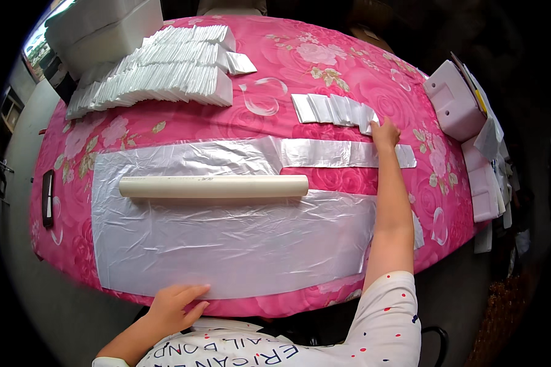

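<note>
A large translucent white plastic bag (pixel 226 257) lies spread flat, with two long strips reaching to the right from its body. Across it rests a cream plastic pipe (pixel 214 186). My left hand (pixel 176 307) is at the bag's near edge, fingers stretched out and thumb apart, holding nothing. My right arm reaches over the strips to a short row of folded white bags (pixel 333 110). There my right hand (pixel 386 133) has its fingers closed at the row's right end, on the last folded bag (pixel 367 119); the fingertips are partly hidden.
Pink floral cloth (pixel 251 122) covers the table. Long rows of folded white bags (pixel 159 70) stand at the far left beside a white bin (pixel 104 37). A dark phone-like object (pixel 48 199) lies at the left edge. White foam boxes (pixel 453 101) line the right edge.
</note>
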The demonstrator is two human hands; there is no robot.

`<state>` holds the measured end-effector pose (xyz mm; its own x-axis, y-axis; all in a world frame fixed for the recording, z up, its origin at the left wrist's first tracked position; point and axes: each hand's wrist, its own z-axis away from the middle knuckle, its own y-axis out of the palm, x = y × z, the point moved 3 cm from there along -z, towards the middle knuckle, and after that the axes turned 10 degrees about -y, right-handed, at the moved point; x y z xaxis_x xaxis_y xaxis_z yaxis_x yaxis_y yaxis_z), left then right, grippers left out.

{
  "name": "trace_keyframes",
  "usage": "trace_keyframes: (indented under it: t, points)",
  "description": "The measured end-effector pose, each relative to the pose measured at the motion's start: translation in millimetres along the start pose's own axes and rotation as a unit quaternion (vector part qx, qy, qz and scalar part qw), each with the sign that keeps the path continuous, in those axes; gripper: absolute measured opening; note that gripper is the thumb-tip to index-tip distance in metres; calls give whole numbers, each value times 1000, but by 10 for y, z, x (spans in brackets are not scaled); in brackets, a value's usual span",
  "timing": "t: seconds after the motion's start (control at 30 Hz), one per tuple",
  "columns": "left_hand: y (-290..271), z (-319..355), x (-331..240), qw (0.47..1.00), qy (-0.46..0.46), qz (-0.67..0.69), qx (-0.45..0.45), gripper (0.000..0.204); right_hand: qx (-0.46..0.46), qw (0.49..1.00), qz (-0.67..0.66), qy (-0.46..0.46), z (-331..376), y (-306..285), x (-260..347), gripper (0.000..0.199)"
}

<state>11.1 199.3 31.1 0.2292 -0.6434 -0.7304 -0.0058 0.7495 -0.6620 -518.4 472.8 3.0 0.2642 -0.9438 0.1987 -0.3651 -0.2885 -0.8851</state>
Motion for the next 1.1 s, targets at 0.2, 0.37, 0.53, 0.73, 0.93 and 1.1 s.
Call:
trace_keyframes:
  t: [0.2,0.37,0.53,0.73,0.93,1.1]
  points:
    - [-77,-101,-32,998,37,-21,-50,35,-2,899,-250,-360,750,-489,1288,38]
    - [57,-331,-90,994,103,-28,-15,43,124,824,-281,-476,1812,-757,1862,41]
    - [154,-527,-123,987,128,-65,-78,56,311,831,-247,-389,2468,-1093,1890,38]
    - [305,-464,-191,969,108,-155,-157,69,310,780,-345,-420,3288,-1414,1727,42]
    - [536,-610,-422,963,187,-182,-64,82,216,873,-197,-390,3031,-1176,1101,50]
    - [722,-724,-527,980,168,-86,-58,90,150,946,-96,-271,2528,-1068,-156,49]
